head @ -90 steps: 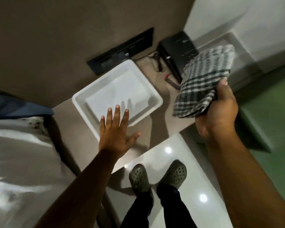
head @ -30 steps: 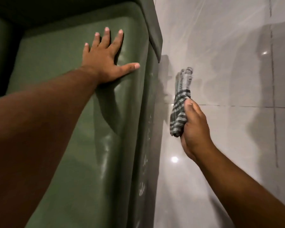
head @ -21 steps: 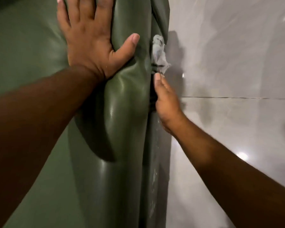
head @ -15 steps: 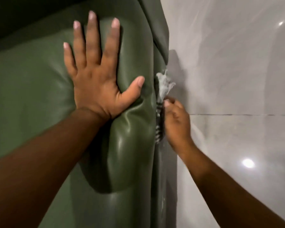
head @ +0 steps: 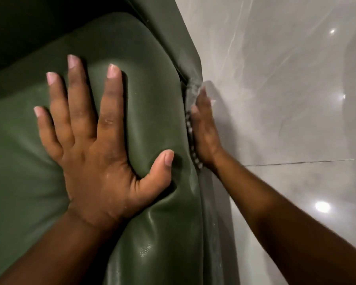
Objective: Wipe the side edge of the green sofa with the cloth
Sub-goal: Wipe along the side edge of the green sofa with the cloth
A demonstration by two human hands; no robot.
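The green sofa (head: pixel 152 79) fills the left and middle of the head view, its glossy cushion dented. My left hand (head: pixel 95 140) lies flat on the cushion top with fingers spread and the thumb near the side edge. My right hand (head: pixel 203 128) presses flat against the sofa's side edge (head: pixel 209 212), pinning the checked cloth (head: pixel 190 124) between palm and sofa. Only a thin strip of the cloth shows along the hand's left rim, with a blurred tip above the fingertips.
A glossy grey tiled floor (head: pixel 286 99) runs along the right of the sofa, with a grout line and light reflections on it. Deep shadow covers the sofa's upper left corner.
My right hand has slid further up along the side edge and flattened against it with the cloth under it. My left hand keeps pressing on the cushion.
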